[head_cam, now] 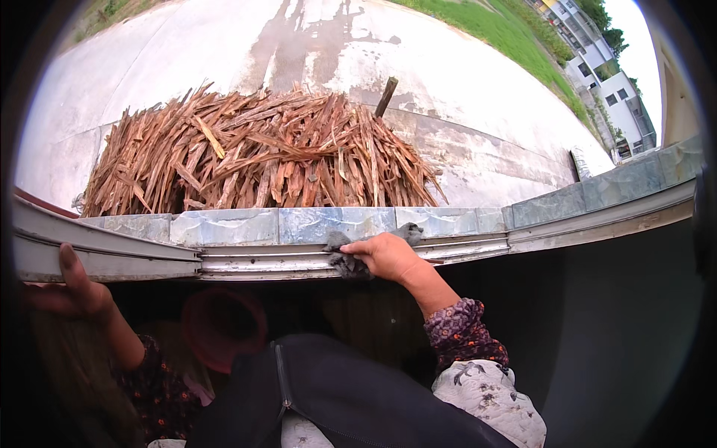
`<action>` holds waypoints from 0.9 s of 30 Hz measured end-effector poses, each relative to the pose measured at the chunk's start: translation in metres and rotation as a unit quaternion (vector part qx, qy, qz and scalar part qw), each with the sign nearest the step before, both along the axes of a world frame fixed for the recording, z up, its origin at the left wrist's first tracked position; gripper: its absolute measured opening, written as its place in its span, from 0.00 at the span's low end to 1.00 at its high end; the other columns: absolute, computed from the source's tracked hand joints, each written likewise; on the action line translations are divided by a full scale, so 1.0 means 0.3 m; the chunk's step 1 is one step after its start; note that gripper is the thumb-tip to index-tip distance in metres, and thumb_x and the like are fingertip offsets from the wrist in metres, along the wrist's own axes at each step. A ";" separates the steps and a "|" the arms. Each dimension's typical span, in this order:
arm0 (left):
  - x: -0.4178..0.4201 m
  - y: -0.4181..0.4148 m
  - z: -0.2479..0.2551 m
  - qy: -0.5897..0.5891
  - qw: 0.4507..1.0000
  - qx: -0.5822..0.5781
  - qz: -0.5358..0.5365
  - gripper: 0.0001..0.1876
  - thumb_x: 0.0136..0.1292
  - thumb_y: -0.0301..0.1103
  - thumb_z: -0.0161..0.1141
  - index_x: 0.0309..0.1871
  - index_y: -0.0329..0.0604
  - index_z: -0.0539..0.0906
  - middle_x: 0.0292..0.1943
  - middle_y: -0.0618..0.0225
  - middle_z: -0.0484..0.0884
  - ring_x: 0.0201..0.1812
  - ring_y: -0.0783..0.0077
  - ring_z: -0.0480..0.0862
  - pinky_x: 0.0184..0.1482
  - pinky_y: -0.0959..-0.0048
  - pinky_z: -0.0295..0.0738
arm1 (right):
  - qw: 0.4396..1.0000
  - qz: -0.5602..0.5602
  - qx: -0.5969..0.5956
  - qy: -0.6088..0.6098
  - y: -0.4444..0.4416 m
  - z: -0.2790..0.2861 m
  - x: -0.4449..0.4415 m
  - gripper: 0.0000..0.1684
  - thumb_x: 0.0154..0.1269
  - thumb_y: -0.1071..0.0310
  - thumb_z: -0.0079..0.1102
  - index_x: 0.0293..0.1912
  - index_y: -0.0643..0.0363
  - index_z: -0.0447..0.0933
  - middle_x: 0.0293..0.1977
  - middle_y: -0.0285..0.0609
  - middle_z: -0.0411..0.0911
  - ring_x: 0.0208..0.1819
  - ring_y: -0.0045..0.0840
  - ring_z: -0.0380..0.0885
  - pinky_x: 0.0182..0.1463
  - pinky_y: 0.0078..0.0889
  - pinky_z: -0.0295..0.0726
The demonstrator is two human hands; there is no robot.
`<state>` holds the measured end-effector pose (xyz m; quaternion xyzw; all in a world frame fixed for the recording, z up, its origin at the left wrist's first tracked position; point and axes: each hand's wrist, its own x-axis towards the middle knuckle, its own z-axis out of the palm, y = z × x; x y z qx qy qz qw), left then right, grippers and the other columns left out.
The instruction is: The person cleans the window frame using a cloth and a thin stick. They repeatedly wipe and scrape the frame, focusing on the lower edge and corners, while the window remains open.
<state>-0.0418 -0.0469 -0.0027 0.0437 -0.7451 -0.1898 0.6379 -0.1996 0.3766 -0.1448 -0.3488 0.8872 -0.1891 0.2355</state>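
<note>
A dark grey cloth [351, 265] lies across the white metal window track [269, 263], and my right hand [383, 256] grips it. One end of the cloth sticks out beyond the hand, over the blue-grey stone tiles of the outer sill [224, 227]. At the far left, my left hand [78, 291] is at the lower edge of the window frame [106, 255], thumb raised against it and fingers apart. Its fingers are partly in shadow, and I see nothing held in it.
Outside, just beyond the sill, is a large pile of split wood [263, 151] with a post [386, 96] behind it on concrete. A reddish bucket [224, 330] stands in the shade below the window. Further tiled sill [616, 187] bends away to the right.
</note>
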 end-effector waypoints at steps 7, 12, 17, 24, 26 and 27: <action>0.029 -0.042 -0.023 0.012 0.998 0.034 -0.051 0.28 0.56 0.25 0.64 0.59 0.22 0.69 0.53 0.43 0.75 0.51 0.57 0.80 0.54 0.62 0.79 | 0.982 -0.112 0.103 -0.113 0.434 0.129 -0.151 0.17 0.61 0.69 0.61 0.50 0.46 0.83 0.43 0.45 0.83 0.46 0.38 0.82 0.52 0.32 0.79; 0.006 -0.022 -0.012 0.014 0.997 0.028 -0.064 0.29 0.56 0.23 0.63 0.61 0.23 0.67 0.55 0.44 0.74 0.53 0.56 0.78 0.56 0.62 0.78 | 0.985 -0.035 -0.103 -0.137 0.172 -0.017 -0.045 0.17 0.62 0.72 0.60 0.51 0.49 0.82 0.41 0.47 0.83 0.43 0.38 0.83 0.50 0.29 0.79; -0.011 0.017 0.020 0.015 0.999 0.013 -0.036 0.33 0.56 0.25 0.63 0.64 0.26 0.62 0.58 0.44 0.70 0.56 0.56 0.76 0.59 0.60 0.74 | 0.968 -0.025 -0.238 -0.078 -0.099 -0.119 0.087 0.18 0.62 0.70 0.60 0.52 0.43 0.81 0.37 0.48 0.82 0.38 0.44 0.81 0.43 0.34 0.80; 0.021 -0.015 -0.011 0.012 0.997 0.052 -0.053 0.33 0.56 0.24 0.63 0.64 0.28 0.62 0.59 0.43 0.69 0.56 0.55 0.75 0.60 0.56 0.74 | 0.989 -0.097 -0.108 -0.018 0.216 0.019 0.100 0.18 0.61 0.72 0.60 0.50 0.44 0.82 0.33 0.46 0.83 0.35 0.39 0.82 0.39 0.34 0.81; 0.024 0.006 0.003 0.016 0.997 0.048 -0.058 0.33 0.56 0.24 0.63 0.64 0.29 0.61 0.59 0.43 0.69 0.57 0.55 0.75 0.59 0.56 0.75 | 0.984 -0.120 -0.128 -0.042 0.249 0.047 0.125 0.17 0.61 0.71 0.61 0.50 0.44 0.82 0.33 0.44 0.83 0.35 0.39 0.82 0.39 0.35 0.81; -0.004 0.031 0.013 0.024 0.997 0.043 -0.062 0.33 0.56 0.24 0.63 0.64 0.29 0.61 0.59 0.43 0.69 0.57 0.55 0.75 0.59 0.56 0.75 | 0.985 -0.125 -0.103 -0.063 0.246 0.077 0.140 0.18 0.62 0.71 0.60 0.51 0.44 0.81 0.32 0.43 0.83 0.34 0.39 0.82 0.38 0.35 0.81</action>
